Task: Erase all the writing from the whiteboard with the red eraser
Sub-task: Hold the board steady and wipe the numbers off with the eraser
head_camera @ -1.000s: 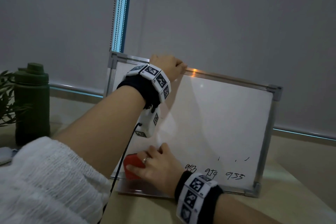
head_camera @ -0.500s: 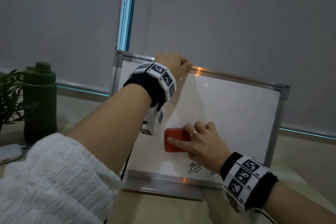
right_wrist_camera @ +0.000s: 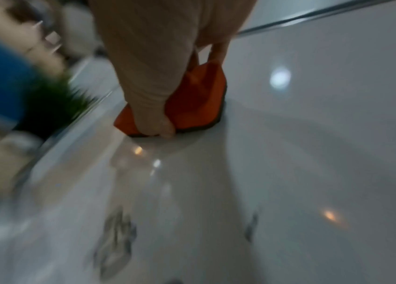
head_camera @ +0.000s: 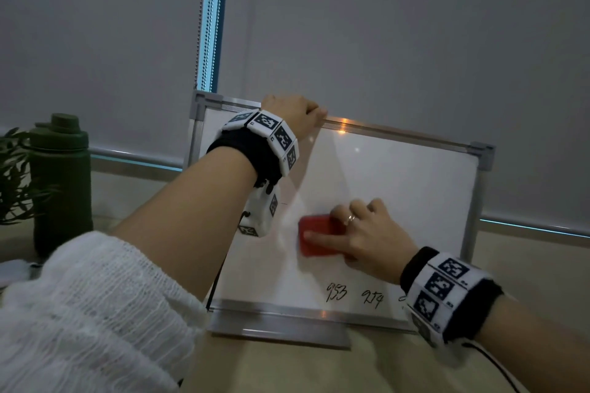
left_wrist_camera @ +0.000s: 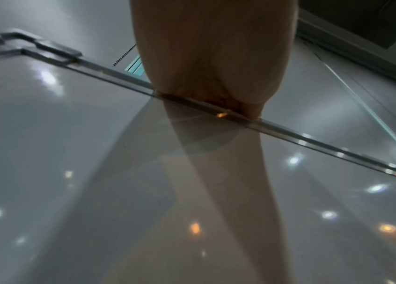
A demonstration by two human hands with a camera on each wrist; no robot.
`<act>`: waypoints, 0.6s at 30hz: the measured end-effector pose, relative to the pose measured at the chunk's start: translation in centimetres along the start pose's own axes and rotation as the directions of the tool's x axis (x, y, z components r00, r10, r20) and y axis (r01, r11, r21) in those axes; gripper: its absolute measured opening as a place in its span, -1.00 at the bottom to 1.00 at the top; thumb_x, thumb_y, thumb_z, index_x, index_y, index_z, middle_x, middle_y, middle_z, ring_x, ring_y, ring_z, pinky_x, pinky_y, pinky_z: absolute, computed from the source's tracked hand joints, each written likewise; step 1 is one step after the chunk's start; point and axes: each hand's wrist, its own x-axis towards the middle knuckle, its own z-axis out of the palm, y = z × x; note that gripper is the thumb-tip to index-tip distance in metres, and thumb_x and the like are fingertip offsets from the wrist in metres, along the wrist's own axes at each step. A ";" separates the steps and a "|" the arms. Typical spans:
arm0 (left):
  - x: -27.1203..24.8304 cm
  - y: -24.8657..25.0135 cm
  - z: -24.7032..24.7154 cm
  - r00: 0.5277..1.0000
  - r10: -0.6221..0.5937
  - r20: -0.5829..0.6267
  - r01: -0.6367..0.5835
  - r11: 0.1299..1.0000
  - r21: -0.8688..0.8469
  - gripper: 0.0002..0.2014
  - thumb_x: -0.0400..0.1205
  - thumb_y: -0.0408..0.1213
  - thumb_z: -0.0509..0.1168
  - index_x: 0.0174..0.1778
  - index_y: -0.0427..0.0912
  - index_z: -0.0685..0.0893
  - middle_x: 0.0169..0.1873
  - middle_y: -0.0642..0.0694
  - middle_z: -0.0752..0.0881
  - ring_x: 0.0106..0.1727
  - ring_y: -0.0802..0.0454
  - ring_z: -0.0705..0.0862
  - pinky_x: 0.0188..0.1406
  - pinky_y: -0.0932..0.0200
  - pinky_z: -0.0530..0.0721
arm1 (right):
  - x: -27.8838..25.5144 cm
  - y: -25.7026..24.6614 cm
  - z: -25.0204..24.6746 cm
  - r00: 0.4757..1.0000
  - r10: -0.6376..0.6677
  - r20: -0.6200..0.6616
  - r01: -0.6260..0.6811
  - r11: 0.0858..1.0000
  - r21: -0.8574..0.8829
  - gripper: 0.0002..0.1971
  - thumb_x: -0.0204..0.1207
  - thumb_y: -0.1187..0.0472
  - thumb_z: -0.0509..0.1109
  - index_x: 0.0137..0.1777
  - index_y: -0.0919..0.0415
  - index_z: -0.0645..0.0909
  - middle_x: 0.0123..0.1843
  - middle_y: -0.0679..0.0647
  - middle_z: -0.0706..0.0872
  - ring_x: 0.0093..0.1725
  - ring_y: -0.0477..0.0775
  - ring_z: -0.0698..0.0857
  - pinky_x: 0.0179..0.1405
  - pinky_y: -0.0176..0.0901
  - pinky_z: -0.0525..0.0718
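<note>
The whiteboard (head_camera: 399,188) stands upright on the table, leaning back. My left hand (head_camera: 293,115) grips its top frame (left_wrist_camera: 277,132), fingers curled over the edge. My right hand (head_camera: 364,236) holds the red eraser (head_camera: 316,233) flat against the board's middle, thumb along its lower edge and fingers over the top. In the right wrist view the eraser (right_wrist_camera: 197,96) shows pressed on the white surface. Black handwritten numbers (head_camera: 354,293) run along the board's lower part; my right wrist hides the rightmost ones.
A dark green bottle (head_camera: 60,179) and a leafy plant (head_camera: 12,175) stand at the left on the table. The board's metal tray (head_camera: 281,325) juts forward at its base. Grey roller blinds (head_camera: 399,25) hang behind the board.
My right hand carried the eraser from the board's lower left corner up and right to the middle. The left hand kept its grip on the top frame.
</note>
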 end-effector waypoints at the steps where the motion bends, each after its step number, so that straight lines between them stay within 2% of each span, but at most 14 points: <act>1: 0.0 0.0 0.1 1.000 0.000 -0.002 0.000 1.000 -0.004 -0.60 0.70 -0.04 -0.02 0.10 -0.07 0.71 0.09 -0.20 0.73 0.20 -0.16 0.62 0.32 0.02 0.33 | 0.4 0.7 -0.5 0.993 0.115 -0.017 -0.115 0.993 0.011 -0.23 -0.05 0.09 0.65 0.27 -0.14 0.59 -0.09 0.18 0.61 -0.22 0.18 0.45 -0.37 0.04 0.53; 3: 0.1 0.1 0.3 1.000 -0.008 -0.003 0.008 1.000 -0.013 -0.61 0.70 -0.05 -0.01 0.09 -0.07 0.72 0.09 -0.21 0.73 0.20 -0.16 0.62 0.30 0.03 0.34 | 0.2 0.3 -0.6 0.971 0.240 -0.019 -0.240 0.970 0.026 -0.19 -0.07 0.09 0.65 0.30 -0.11 0.53 -0.08 0.19 0.55 -0.20 0.16 0.38 -0.38 0.05 0.50; 4: 0.2 0.1 0.3 1.000 -0.012 -0.004 0.012 1.000 -0.017 -0.61 0.69 -0.05 -0.01 0.08 -0.07 0.72 0.08 -0.21 0.73 0.19 -0.16 0.62 0.30 0.03 0.33 | -0.3 -0.6 -0.1 0.975 0.224 -0.007 -0.224 0.974 0.037 -0.20 -0.05 0.08 0.64 0.31 -0.13 0.52 -0.08 0.16 0.52 -0.20 0.14 0.36 -0.37 0.02 0.50; 6: 0.3 0.1 0.3 1.000 -0.011 -0.007 0.011 1.000 -0.015 -0.61 0.70 -0.05 -0.01 0.06 -0.07 0.72 0.05 -0.23 0.73 0.18 -0.17 0.62 0.31 0.04 0.33 | -2.1 -3.3 1.5 0.996 0.047 0.076 -0.052 0.997 0.064 -0.33 0.07 0.03 0.57 0.27 -0.25 0.54 -0.06 0.07 0.49 -0.21 0.10 0.38 -0.34 -0.06 0.50; 8: 0.2 0.0 0.3 1.000 -0.003 -0.004 0.003 1.000 -0.011 -0.60 0.70 -0.04 -0.01 0.05 -0.08 0.72 -0.03 -0.23 0.71 0.17 -0.18 0.63 0.30 0.05 0.35 | -3.8 -4.8 2.5 0.980 -0.143 0.139 0.135 0.989 0.067 -0.51 0.23 -0.06 0.45 0.21 -0.37 0.54 -0.02 0.01 0.41 -0.19 0.04 0.36 -0.30 -0.14 0.51; 10: 0.2 0.0 0.3 1.000 0.003 -0.007 -0.003 1.000 -0.002 -0.60 0.70 -0.04 -0.01 0.05 -0.08 0.72 -0.05 -0.22 0.70 0.18 -0.19 0.63 0.29 0.05 0.37 | -3.8 -3.7 2.7 0.972 -0.202 0.116 0.198 0.979 0.047 -0.52 0.25 -0.02 0.41 0.20 -0.40 0.53 -0.01 -0.02 0.45 -0.17 0.02 0.34 -0.30 -0.14 0.51; 12: 0.3 0.0 0.4 1.000 0.007 -0.003 -0.007 1.000 0.000 -0.60 0.70 -0.04 -0.01 0.07 -0.07 0.72 -0.03 -0.21 0.71 0.18 -0.18 0.63 0.28 0.05 0.37 | -2.9 -1.4 2.0 0.990 -0.133 0.054 0.133 0.991 0.004 -0.36 0.12 0.08 0.52 0.25 -0.34 0.52 -0.04 0.03 0.57 -0.18 0.05 0.35 -0.33 -0.07 0.50; 14: 0.4 -0.1 0.6 1.000 0.001 -0.003 -0.001 1.000 -0.007 -0.60 0.70 -0.04 -0.02 0.09 -0.06 0.71 0.05 -0.21 0.73 0.19 -0.17 0.63 0.29 0.05 0.36 | -2.2 1.1 0.9 0.996 0.082 -0.020 -0.082 0.997 0.003 -0.20 -0.01 0.11 0.60 0.31 -0.23 0.45 -0.07 0.13 0.61 -0.18 0.12 0.35 -0.36 0.01 0.51; 16: 0.4 -0.1 0.8 1.000 -0.009 -0.007 0.009 1.000 -0.009 -0.60 0.70 -0.03 -0.02 0.10 -0.07 0.71 0.08 -0.21 0.73 0.20 -0.17 0.63 0.31 0.03 0.35 | -2.0 2.4 0.1 0.951 0.304 -0.047 -0.303 0.952 0.031 -0.13 -0.02 0.10 0.64 0.35 -0.16 0.37 -0.07 0.22 0.60 -0.18 0.17 0.40 -0.34 0.05 0.50; 17: 0.4 -0.1 0.8 1.000 -0.009 -0.010 0.009 1.000 -0.005 -0.59 0.70 -0.02 -0.02 0.11 -0.08 0.71 0.08 -0.21 0.74 0.19 -0.18 0.63 0.31 0.03 0.35 | -2.1 2.2 0.1 0.934 0.353 -0.051 -0.351 0.936 0.037 -0.13 -0.01 0.11 0.63 0.36 -0.14 0.36 -0.07 0.23 0.58 -0.20 0.18 0.42 -0.34 0.05 0.50; 18: 0.4 -0.1 0.9 1.000 -0.008 -0.013 0.008 1.000 0.001 -0.59 0.70 -0.02 -0.02 0.12 -0.08 0.71 0.08 -0.21 0.74 0.19 -0.18 0.63 0.32 0.03 0.35 | -2.5 1.5 0.5 0.938 0.343 -0.052 -0.342 0.939 0.039 -0.14 -0.01 0.13 0.61 0.35 -0.14 0.36 -0.06 0.21 0.54 -0.20 0.18 0.42 -0.35 0.04 0.49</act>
